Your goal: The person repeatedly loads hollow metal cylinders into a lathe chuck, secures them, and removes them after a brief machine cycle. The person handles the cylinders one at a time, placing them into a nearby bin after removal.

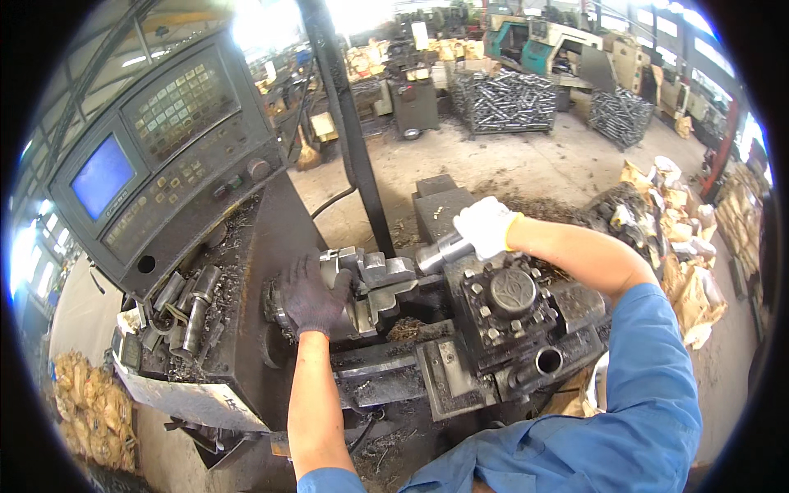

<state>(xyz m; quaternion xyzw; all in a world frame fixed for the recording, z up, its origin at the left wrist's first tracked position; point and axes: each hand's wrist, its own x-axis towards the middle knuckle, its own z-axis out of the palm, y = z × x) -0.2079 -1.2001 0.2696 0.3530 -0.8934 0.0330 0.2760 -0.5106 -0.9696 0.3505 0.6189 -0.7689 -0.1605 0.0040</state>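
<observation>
My left hand [316, 294], in a dark knit glove, lies over the body of a lathe chuck [363, 311], its thumb spread from the fingers. The stepped chuck jaws [388, 269] stick out to the right of that hand. My right hand [487, 227], in a white glove with a yellow cuff, grips a shiny metal cylinder [441, 251]. The cylinder's free end points left toward the jaws, with a gap between them. Just below the right forearm sits the square tool turret [502, 308] with its round cap and several clamping bolts.
A control panel [185, 135] with a lit screen rises at the left. Metal pieces and chips lie on the headstock [185, 314]. A dark post [351, 129] stands behind the chuck. A hollow holder [545, 363] projects near my body. Wire bins of metal parts [505, 101] stand beyond.
</observation>
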